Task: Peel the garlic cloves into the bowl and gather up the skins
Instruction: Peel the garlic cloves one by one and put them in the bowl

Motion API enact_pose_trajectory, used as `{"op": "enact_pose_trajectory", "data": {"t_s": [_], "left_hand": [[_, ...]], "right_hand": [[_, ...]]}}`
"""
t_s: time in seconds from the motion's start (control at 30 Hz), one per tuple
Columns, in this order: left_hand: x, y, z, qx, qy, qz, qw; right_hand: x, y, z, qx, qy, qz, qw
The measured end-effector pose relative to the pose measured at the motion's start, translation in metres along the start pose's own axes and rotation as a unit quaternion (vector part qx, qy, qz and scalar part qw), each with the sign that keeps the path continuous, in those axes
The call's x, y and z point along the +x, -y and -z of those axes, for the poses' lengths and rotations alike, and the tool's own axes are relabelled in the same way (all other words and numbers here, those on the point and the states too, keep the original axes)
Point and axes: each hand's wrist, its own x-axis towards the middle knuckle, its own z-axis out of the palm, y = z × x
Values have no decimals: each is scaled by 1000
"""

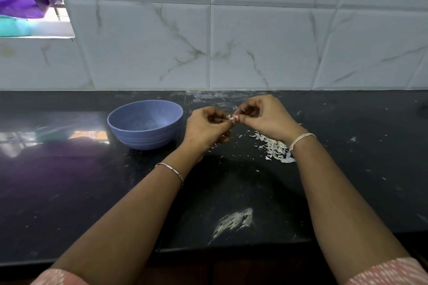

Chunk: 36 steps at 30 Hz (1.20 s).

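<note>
While both hands, left hand (208,126) and right hand (266,115), pinch one garlic clove (232,117) above the worktop (347,169), peeled skins (275,148) pile rightward, bowl (145,124) waiting close left.

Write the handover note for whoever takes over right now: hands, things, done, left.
Hands: left hand and right hand both pinch one garlic clove between them, mid-peel.
Things: blue bowl stands left of the hands; skins lie scattered on the counter under the right wrist.
Done: some peeling; no clove shows in the bowl.
Left: finish this clove, drop it in, gather skins.
</note>
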Motion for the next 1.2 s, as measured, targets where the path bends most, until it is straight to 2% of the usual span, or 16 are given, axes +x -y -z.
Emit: {"op": "enact_pose_trajectory", "data": {"t_s": [0.27, 0.37, 0.47, 0.5, 0.57, 0.63, 0.7, 0.8, 0.9, 1.1, 1.2], "left_hand": [[-3, -5, 1, -25, 1, 5, 1000], [-2, -9, 3, -17, -12, -11, 1000], [-3, -18, 11, 69, -39, -84, 993], [-4, -23, 16, 105, -51, -109, 987], [-7, -39, 33, 140, -88, -136, 977], [-11, -57, 58, 212, -135, -171, 953], [-14, -75, 86, 375, -159, -191, 893], [-9, -86, 124, 547, -116, -97, 823], [-4, -76, 137, 638, -50, -24, 768], [4, -63, 133, 680, -22, -38, 732], [9, -63, 121, 683, -22, -46, 728]], "right_hand": [[4, -4, -5, -26, -10, 11, 1000], [5, -3, -8, 56, -3, -5, 998], [5, -4, -12, 146, -7, -26, 989], [6, -6, -15, 137, -7, -24, 990], [7, -11, -20, 48, 2, -9, 999], [8, -13, -23, -19, 0, -1, 1000], [9, -11, -25, -72, -18, 13, 997], [8, -1, -29, -130, 3, 17, 991], [9, 6, -37, -154, 41, 24, 987], [11, 9, -44, -270, 142, 27, 952], [11, 10, -44, -272, 138, 36, 952]]}}
